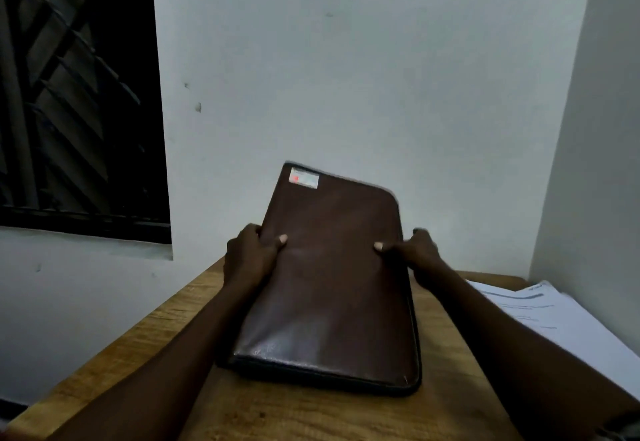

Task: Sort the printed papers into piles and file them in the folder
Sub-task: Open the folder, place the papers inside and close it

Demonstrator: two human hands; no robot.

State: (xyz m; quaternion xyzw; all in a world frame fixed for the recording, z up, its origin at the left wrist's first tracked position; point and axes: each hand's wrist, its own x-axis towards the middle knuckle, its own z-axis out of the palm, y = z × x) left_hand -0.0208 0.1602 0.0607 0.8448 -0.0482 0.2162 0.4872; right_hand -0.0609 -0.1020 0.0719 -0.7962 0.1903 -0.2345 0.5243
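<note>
Head camera: the left hand (247,253) gripped the left edge, and the right hand (414,250) the right edge, of a closed brown leather zip folder (329,295) — thumbs pressed on the cover, fingers curled behind. Its near end rested on the light wooden bench (166,336), its far end tilted up toward the white wall (346,77). A loose stack of white printed papers (554,312) lay on the bench, right of the right forearm.

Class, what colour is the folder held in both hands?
Dark brown with a darker edge trim, the folder shows best in the head view.
</note>
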